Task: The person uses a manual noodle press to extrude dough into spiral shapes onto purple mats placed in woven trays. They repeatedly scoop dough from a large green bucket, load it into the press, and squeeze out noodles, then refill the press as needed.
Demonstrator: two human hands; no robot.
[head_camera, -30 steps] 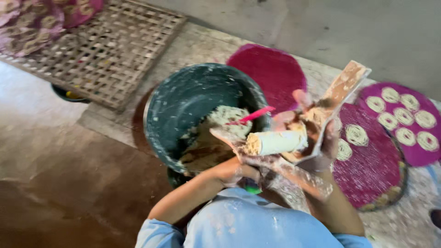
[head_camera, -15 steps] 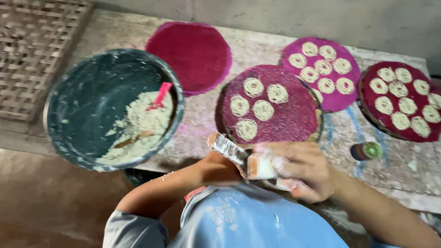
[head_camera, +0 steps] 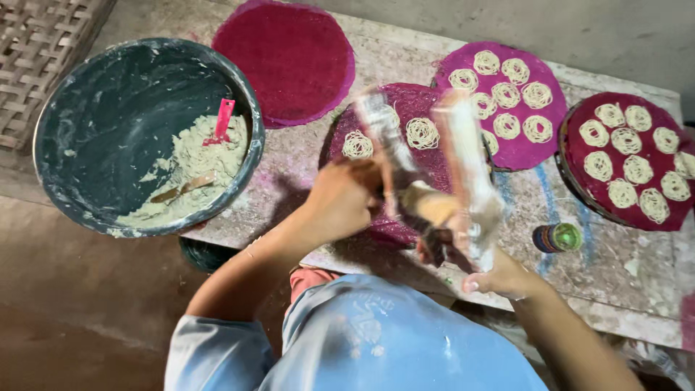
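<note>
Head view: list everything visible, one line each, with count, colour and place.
bowl: one, dark green, left on the slab, holding pale dough.
scoop: one, pink, standing in the dough.
mats: four, round, magenta and red, along the slab; the leftmost bare, three carrying pale noodle coils.
small jar: one, green-topped, right of the hands.
woven rack: one, tan, top left.
slab: one, grey, stained.
press: one, wooden, dough-smeared and blurred, over the centre mat.
left hand: grip on the press.
right hand: grip on the press from below.
</note>
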